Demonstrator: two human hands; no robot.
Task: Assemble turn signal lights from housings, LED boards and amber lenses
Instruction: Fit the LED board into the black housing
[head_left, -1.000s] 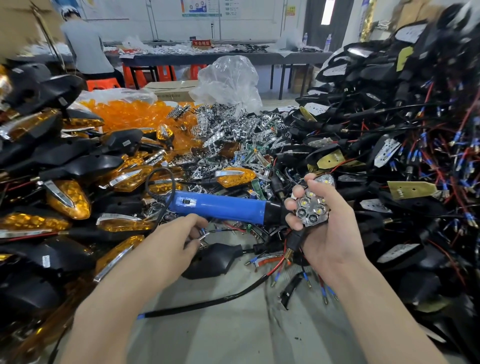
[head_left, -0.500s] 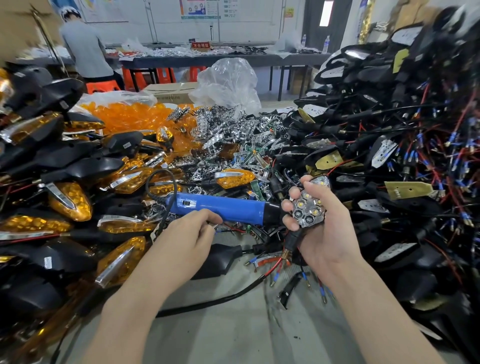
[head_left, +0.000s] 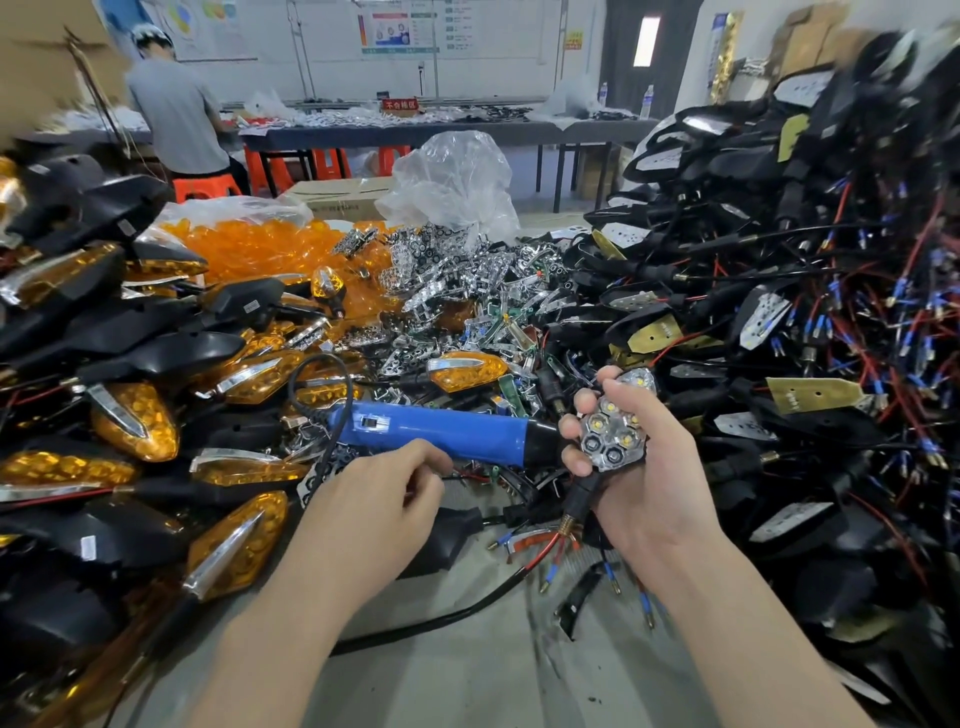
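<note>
Finished lights (head_left: 132, 421) lying heaped at 9 o'clock. Left hand (head_left: 374, 514) hovering just below the blue driver (head_left: 441, 428), fingers curling; cannot tell if pinching anything. Right hand (head_left: 641, 488) gripping the LED unit (head_left: 613, 439), LEDs facing up, at 3 o'clock of the driver tip. Wired housings (head_left: 810, 312) lying piled at 3 o'clock.

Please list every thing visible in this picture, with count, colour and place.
screwdriver: one, blue and black, at centre
housing with LED board: one, black and chrome, centre right
amber lenses: many, orange, heap at back left
chrome reflectors: many, silver, heap behind centre
finished lights: many, amber and black, pile at left
wired housings: many, black, pile at right
plastic bag: one, clear, behind reflectors
left hand: one, fingers curled beside screwdriver
right hand: one, gripping that housing
</note>
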